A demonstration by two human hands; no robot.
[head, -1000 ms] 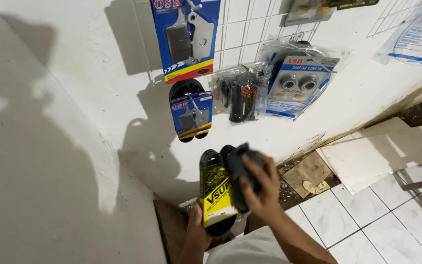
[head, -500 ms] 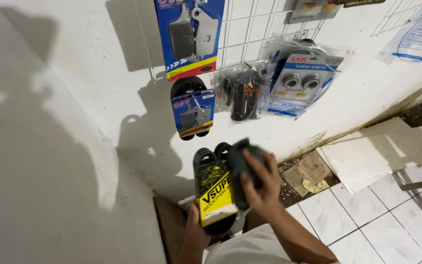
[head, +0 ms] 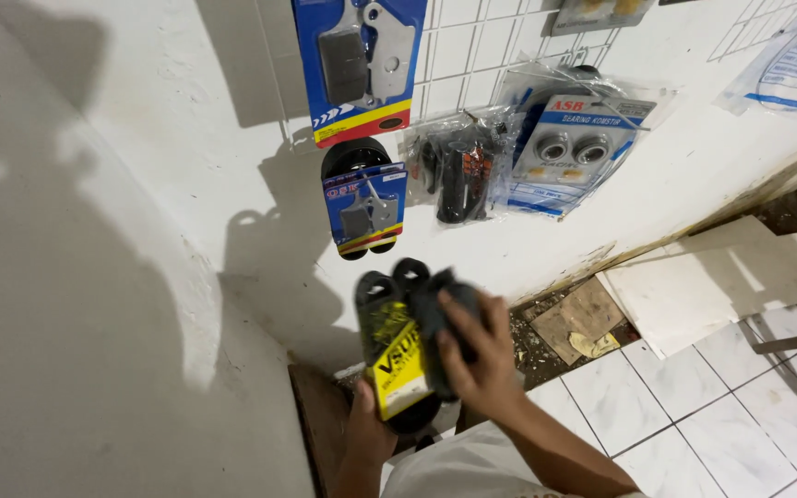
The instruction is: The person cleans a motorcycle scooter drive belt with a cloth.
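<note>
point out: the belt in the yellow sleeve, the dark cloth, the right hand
belt in yellow sleeve (head: 398, 369), head view, on the yellow sleeve's face
dark cloth (head: 437, 304), head view, on its upper fold
right hand (head: 477, 355), head view, on the back of the hand

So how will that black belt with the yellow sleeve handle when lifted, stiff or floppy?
Probably floppy: the belt is a rubber loop folded under its yellow sleeve. Likely light, since the left hand supports it from below alone. Its matte rubber should not slip under the right hand.

A motorcycle spare-parts shop: packaged brake pads (head: 359, 65), handlebar grips (head: 461, 171) and bearings (head: 572, 148) hang on a white wire rack (head: 458, 41).
</note>
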